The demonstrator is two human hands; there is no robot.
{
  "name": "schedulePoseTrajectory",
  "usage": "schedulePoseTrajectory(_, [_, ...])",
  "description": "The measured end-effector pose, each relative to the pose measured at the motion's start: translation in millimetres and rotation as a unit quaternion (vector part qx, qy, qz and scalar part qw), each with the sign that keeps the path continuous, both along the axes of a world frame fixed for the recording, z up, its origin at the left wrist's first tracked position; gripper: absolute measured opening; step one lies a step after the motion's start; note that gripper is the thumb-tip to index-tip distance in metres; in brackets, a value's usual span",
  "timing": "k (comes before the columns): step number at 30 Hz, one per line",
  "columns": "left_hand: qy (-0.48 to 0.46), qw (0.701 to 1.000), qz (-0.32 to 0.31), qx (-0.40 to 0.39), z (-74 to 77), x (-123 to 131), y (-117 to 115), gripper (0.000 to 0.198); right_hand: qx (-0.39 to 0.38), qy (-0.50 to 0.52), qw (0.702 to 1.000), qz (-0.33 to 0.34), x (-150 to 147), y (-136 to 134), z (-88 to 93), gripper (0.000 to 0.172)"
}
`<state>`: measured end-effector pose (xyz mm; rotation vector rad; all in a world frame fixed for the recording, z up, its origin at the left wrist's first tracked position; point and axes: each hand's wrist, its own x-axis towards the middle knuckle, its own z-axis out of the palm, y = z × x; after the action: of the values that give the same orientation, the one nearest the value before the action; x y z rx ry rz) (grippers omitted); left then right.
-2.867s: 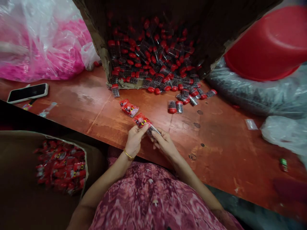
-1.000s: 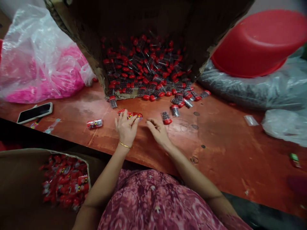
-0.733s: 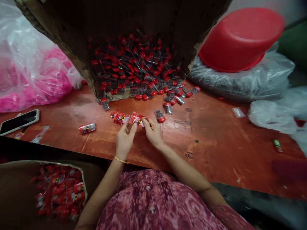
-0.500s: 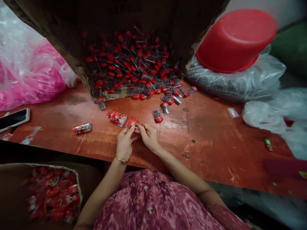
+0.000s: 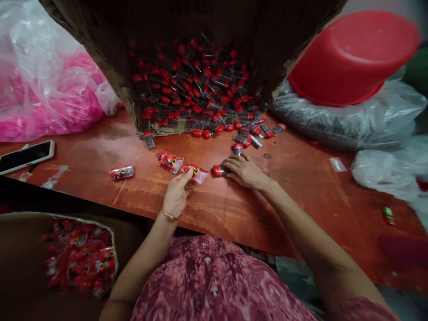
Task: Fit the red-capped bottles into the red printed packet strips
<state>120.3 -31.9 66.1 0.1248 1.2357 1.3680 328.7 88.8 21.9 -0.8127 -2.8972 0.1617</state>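
My left hand (image 5: 176,195) pinches a small red printed sleeve (image 5: 195,172) just above the red-brown table (image 5: 301,200). My right hand (image 5: 243,170) lies over a small clear vial with a red cap (image 5: 218,170), fingers closing round it. A second vial (image 5: 237,149) stands just beyond that hand. More red sleeves (image 5: 170,161) lie to the left of the held one, and one wrapped vial (image 5: 121,172) lies further left. A tipped cardboard box (image 5: 200,53) spills several red-capped vials (image 5: 197,96) onto the table.
A phone (image 5: 26,156) lies at the table's left edge. A clear bag of pink pieces (image 5: 50,93) sits at the back left. A red basin (image 5: 351,58) rests on a grey plastic bag (image 5: 344,122). A box of wrapped vials (image 5: 80,256) stands below left.
My right hand has let go of the sleeve and reached right and forward onto a loose vial. My left hand keeps the sleeve, now alone.
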Motion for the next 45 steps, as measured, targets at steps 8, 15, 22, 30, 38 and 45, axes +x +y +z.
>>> schedulePoseTrajectory(8, [0.012, 1.0, -0.003, -0.005, 1.9, 7, -3, 0.034, -0.126, 0.224, 0.952, -0.164, -1, -68, -13.7, 0.044])
schedulePoseTrajectory(15, [0.051, 0.998, -0.023, 0.014, 0.0, 14, -8, 0.034, -0.479, 0.335, 0.784, -0.209, -14, -112, 25.0, 0.056])
schedulePoseTrajectory(22, [0.114, 0.989, -0.054, 0.075, -3.7, 14, -12, 0.034, -0.567, 0.289, 0.746, -0.196, -20, -109, 35.3, 0.059])
schedulePoseTrajectory(30, [0.076, 0.991, -0.066, 0.093, -11.2, 17, -13, 0.034, -0.533, 0.333, 0.748, -0.215, -35, -107, 29.5, 0.058])
schedulePoseTrajectory(38, [0.014, 0.993, -0.04, 0.114, -11.4, 31, -16, 0.037, -0.439, 0.415, 0.751, -0.266, -59, -107, 13.4, 0.056])
schedulePoseTrajectory(45, [0.027, 0.994, -0.043, 0.094, -20.6, 27, -10, 0.038, -0.428, 0.39, 0.776, -0.25, -72, -110, 5.1, 0.054])
